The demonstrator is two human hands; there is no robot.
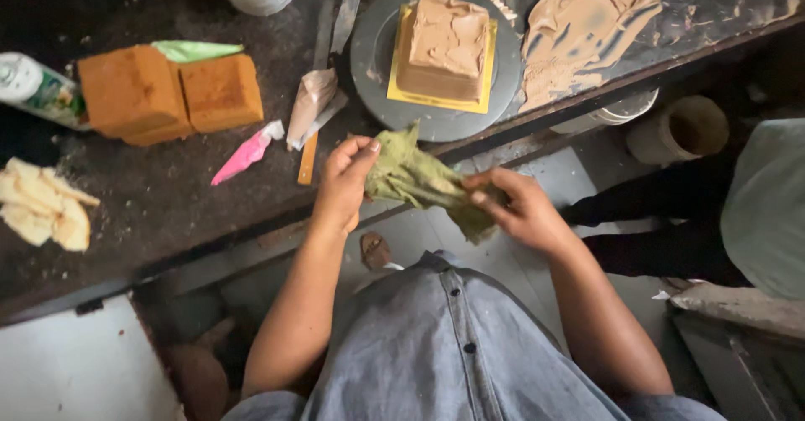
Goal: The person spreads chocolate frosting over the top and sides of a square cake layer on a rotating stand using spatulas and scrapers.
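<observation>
Dark, crumb-strewn counter (168, 194): square frosted cake (444, 48) on turntable (369, 60), far centre. Near edge: green cloth (415, 178) pinched between left hand (344, 186) and right hand (524, 211), fingers closed. Risk: cloth brushing wet frosting.

Crumpled green cloth (417, 179), betw. hands

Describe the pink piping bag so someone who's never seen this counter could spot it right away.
On the dark counter, look just right of the two plain brown cake blocks. The pink piping bag lies slanted there, the only bright pink thing, unlike the green bag behind the blocks.
</observation>
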